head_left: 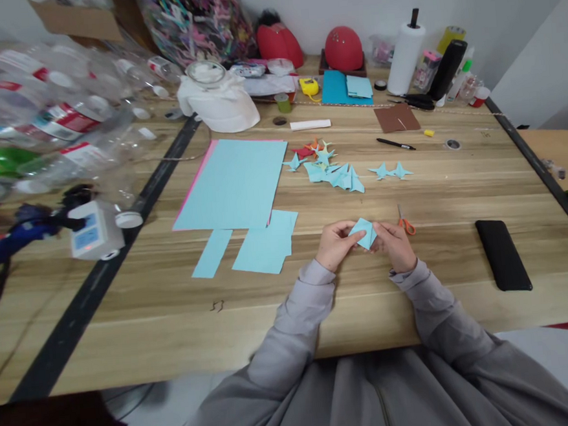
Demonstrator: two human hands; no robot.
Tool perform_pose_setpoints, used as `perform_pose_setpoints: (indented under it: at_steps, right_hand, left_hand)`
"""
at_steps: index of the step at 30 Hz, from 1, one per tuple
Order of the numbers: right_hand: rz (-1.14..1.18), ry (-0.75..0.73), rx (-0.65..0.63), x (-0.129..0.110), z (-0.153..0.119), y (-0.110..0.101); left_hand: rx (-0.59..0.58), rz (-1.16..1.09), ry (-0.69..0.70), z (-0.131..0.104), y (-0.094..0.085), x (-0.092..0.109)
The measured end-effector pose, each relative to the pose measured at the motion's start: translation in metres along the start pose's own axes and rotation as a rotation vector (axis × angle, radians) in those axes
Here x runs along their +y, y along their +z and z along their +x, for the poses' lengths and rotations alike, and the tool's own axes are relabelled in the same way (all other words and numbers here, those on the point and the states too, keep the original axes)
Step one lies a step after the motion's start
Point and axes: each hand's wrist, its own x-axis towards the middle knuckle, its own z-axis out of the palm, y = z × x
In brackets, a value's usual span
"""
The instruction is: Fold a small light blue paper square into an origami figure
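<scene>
Between my two hands is a small folded piece of light blue paper (pixel 364 233), held just above the wooden table. My left hand (pixel 335 243) pinches its left side, thumb on top. The right edge is gripped by my right hand (pixel 397 245), whose lower fingers are partly hidden. Just beyond my right hand lie orange-handled scissors (pixel 406 224). Farther back are two folded paper cranes (pixel 391 171) and a heap of folded blue paper pieces (pixel 336 174) with a few red and orange ones. Blue paper sheets (pixel 233 184), cut squares (pixel 262 247) and a strip (pixel 212 254) lie to the left.
A black phone (pixel 503 254) rests at the right. Behind lie a pen (pixel 396 143), brown paper (pixel 397 119) and a yellow tape measure (pixel 309 86). Plastic bottles (pixel 63 118) crowd the left, near a white box with a display (pixel 95 229).
</scene>
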Motion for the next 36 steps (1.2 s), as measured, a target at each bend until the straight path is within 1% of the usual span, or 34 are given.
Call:
perform_pose_setpoints:
  at_steps: [3, 6, 13, 19, 22, 25, 29, 31, 36]
  right_hand:
    - [-0.067, -0.055, -0.003, 0.0034, 0.0014, -0.0014]
    - [-0.080, -0.078, -0.004, 0.0069, 0.0026, -0.0031]
    - [-0.083, -0.121, 0.082, 0.0042, 0.0027, -0.0023]
    - [-0.068, -0.144, 0.060, 0.0015, 0.0020, -0.0017]
    - [-0.059, -0.104, 0.050, 0.0018, 0.0020, -0.0003]
    - [-0.046, -0.050, -0.001, 0.0024, 0.0016, 0.0015]
    - [-0.046, -0.037, -0.048, 0.0040, 0.0016, 0.0009]
    - [-0.054, -0.038, -0.068, 0.0054, 0.0020, -0.0004]
    - [-0.028, -0.025, -0.099, 0.0082, 0.0019, -0.0003]
  left_hand:
    - [0.005, 0.011, -0.008, -0.0002, 0.0007, 0.0012]
    - [0.018, 0.001, -0.027, -0.0007, 0.0012, 0.0025]
    - [-0.001, -0.003, -0.053, -0.0009, -0.0008, 0.0027]
    - [-0.009, -0.007, -0.058, -0.0004, -0.0012, 0.0016]
    - [0.029, -0.022, -0.060, -0.0002, -0.0004, 0.0014]
    - [0.082, -0.039, -0.033, 0.0004, 0.0001, 0.0010]
    - [0.114, -0.033, -0.024, 0.0005, 0.0007, 0.0006]
    - [0.104, -0.032, -0.034, -0.0003, 0.0011, 0.0008]
    - [0.029, 0.000, -0.035, -0.0020, 0.0016, 0.0005]
